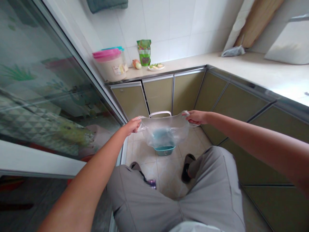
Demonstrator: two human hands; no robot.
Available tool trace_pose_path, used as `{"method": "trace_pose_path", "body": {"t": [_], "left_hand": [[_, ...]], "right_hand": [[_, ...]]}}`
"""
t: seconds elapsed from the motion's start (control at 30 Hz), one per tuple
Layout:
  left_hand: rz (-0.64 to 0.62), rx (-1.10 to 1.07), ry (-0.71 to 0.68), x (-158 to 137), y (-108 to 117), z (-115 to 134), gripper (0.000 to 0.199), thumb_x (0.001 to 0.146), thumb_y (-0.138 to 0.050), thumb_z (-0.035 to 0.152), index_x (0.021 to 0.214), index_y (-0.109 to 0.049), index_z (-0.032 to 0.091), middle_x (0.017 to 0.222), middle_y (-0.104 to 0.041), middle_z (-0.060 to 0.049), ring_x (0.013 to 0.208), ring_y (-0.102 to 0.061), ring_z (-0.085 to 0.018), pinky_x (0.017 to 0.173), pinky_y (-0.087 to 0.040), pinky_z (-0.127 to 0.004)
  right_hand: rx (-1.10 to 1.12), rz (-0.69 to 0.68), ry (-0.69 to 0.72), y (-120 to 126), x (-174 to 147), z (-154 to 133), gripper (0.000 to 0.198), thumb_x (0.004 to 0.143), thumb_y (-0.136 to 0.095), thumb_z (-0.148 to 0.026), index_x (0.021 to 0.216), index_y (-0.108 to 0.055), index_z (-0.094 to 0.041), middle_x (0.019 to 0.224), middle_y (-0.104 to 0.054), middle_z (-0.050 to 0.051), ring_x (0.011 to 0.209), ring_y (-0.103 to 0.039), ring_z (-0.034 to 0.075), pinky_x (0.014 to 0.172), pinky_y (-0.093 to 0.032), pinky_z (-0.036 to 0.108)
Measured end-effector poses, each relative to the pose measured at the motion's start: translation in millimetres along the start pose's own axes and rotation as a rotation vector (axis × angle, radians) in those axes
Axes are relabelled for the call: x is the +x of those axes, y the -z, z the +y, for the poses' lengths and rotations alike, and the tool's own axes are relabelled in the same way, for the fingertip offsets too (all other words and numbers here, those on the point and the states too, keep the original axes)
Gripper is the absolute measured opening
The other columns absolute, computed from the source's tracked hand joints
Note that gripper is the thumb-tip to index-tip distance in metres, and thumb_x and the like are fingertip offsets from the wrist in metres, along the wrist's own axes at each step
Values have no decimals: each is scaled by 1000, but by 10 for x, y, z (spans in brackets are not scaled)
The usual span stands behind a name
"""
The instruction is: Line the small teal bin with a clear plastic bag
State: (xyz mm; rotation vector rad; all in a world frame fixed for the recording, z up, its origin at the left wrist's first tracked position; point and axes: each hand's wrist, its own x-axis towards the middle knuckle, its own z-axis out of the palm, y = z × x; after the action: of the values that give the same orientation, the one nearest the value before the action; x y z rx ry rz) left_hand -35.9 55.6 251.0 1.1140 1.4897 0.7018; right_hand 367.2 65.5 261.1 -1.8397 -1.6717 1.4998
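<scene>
L hand (pixel 132 126), R hand (pixel 196 117), bag (pixel 166 130) held btwn

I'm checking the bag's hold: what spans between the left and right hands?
In the head view, a translucent plastic bag stretches between the left hand and the right hand.

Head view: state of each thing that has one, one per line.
Clear plastic bag: stretched between both hands
Left hand: closed on bag's edge
Right hand: closed on bag's opposite edge
Teal bin: on floor, partly behind bag
Pink-lidded tub: lid on
Green pouch: upright
White plate: holding food pieces
</scene>
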Motion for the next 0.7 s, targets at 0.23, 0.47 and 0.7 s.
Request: {"method": "trace_pose_path", "body": {"t": [0.23, 0.47, 0.7], "left_hand": [[-34, 51, 66, 114, 46, -340, 71, 98, -55, 21, 164, -31, 22, 57, -29, 12, 40, -23, -6, 44, -21, -17], [-63, 51, 39, 240, -55, -524, 80, 92, -61, 19, 166, -29, 21, 57, -32, 12, 42, -27, -7, 45, -23, -18], [-212, -87, 49, 129, -113, -708, 91, 86, -71, 29, 167, -28, 23, 62, -39, 10, 50, -35, -7, 50, -28, -18]], "right_hand": [[-223, 79, -13, -223, 196, 284, 46, 92, -57, -16, 137, -57, -19, 66, -55, -5, 42, -35, 6, 41, -22, 19], [-246, 48, -15, -176, 268, 497, 44, 93, -59, -23, 137, -53, -20, 81, -65, 0, 47, -41, 8, 45, -29, 21], [-788, 605, 305, -409, -100, 181, 40, 87, -67, -30, 124, -64, -15, 130, -60, 20, 112, -57, 32, 90, -48, 37]]}}
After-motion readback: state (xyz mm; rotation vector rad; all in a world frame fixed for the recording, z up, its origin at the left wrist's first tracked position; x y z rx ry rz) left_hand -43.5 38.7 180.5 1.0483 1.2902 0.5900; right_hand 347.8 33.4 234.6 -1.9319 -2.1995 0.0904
